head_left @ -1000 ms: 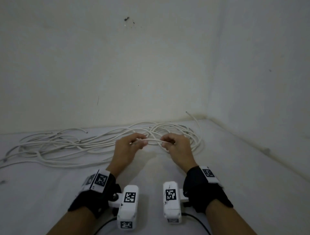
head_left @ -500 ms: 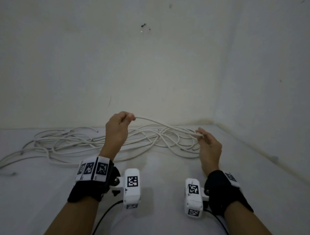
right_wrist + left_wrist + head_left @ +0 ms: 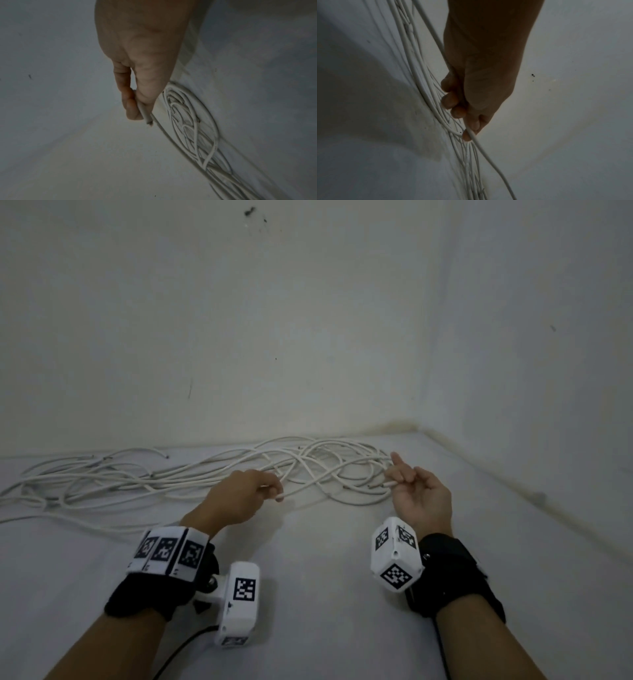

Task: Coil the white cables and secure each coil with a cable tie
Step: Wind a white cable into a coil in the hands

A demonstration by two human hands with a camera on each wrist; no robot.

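Note:
A loose tangle of white cables (image 3: 144, 481) sprawls over the white surface along the back wall, also visible in the left wrist view (image 3: 423, 86) and the right wrist view (image 3: 192, 121). My left hand (image 3: 274, 493) is knuckles up at the tangle's near edge, its fingertips (image 3: 467, 135) pinching one cable strand (image 3: 489, 157). My right hand (image 3: 394, 481) lies palm up at the tangle's right end. Its thumb and fingers (image 3: 132, 108) pinch a cut cable end (image 3: 147, 119), and one finger points up. I cannot trace the strand between the hands through the tangle.
Pale walls meet in a corner (image 3: 411, 429) at the back right, close behind the cables. The right wall's foot (image 3: 534, 494) runs along the surface's right side. Bare white surface (image 3: 318, 559) stretches between my forearms and the tangle.
The hands were together on one cable, then drew apart with it stretched in the air. Now the left hand has dropped to the tangle's edge and the right has turned palm up.

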